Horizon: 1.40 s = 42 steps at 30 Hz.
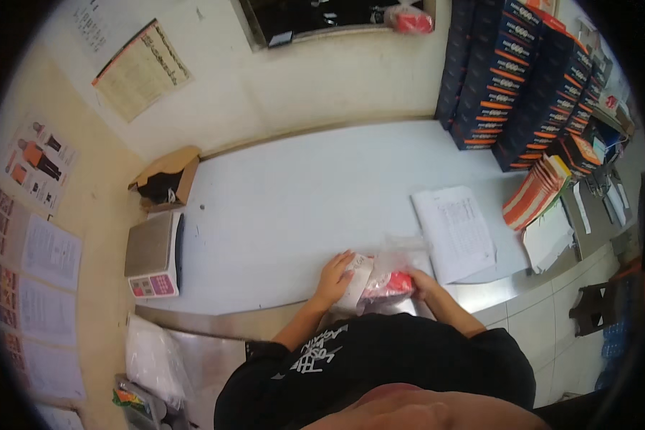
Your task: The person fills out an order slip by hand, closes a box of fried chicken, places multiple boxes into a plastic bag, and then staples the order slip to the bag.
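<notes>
At the near edge of the table, a clear plastic bag with red contents [392,285] lies in front of my body. Its loose transparent top spreads toward the far side. My right hand [424,284] grips the bag's right side, with the fingers partly hidden behind it. On the left, my left hand [335,279] is closed over the edge of a white card [358,278] with handwriting, which stands tilted against the bag. What exactly is inside the bag is hard to make out.
A stapled paper stack [455,233] lies right of the bag. Tall stacks of dark boxes [498,86] stand at the back right, near a striped orange packet [534,193]. Leftward are a weighing scale [153,247], an open cardboard box [183,175] and a white plastic bundle [150,355].
</notes>
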Tool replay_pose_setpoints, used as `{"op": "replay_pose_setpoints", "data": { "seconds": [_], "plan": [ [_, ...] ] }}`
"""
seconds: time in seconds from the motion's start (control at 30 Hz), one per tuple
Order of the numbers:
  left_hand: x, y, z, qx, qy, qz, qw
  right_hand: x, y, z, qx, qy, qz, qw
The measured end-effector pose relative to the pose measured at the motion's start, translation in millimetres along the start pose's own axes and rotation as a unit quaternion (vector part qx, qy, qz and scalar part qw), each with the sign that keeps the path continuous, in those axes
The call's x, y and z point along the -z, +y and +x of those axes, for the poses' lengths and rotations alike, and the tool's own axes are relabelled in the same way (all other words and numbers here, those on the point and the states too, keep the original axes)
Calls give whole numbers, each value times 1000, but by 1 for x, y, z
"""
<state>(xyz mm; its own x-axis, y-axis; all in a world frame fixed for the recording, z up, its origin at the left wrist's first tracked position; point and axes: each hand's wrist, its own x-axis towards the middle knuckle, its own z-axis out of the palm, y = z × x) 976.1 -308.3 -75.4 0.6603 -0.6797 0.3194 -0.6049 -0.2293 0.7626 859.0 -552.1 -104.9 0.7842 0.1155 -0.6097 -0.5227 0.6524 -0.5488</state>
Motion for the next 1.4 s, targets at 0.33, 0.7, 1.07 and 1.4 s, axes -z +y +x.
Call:
{"op": "replay_pose_setpoints", "data": {
  "seconds": [0.33, 0.7, 1.07, 1.4],
  "plan": [
    [33, -72, -40, 295, 198, 251, 901, -68, -156, -54, 276, 22, 19, 961],
    [29, -66, -22, 385, 163, 337, 844, -213, -376, 32, 541, -58, 95, 834],
    [35, -66, -19, 399, 132, 336, 843, -291, -493, 181, 595, 61, 226, 769],
    [32, -68, -15, 405, 135, 344, 836, -279, -533, 241, 618, 4, 218, 756]
  ]
}}
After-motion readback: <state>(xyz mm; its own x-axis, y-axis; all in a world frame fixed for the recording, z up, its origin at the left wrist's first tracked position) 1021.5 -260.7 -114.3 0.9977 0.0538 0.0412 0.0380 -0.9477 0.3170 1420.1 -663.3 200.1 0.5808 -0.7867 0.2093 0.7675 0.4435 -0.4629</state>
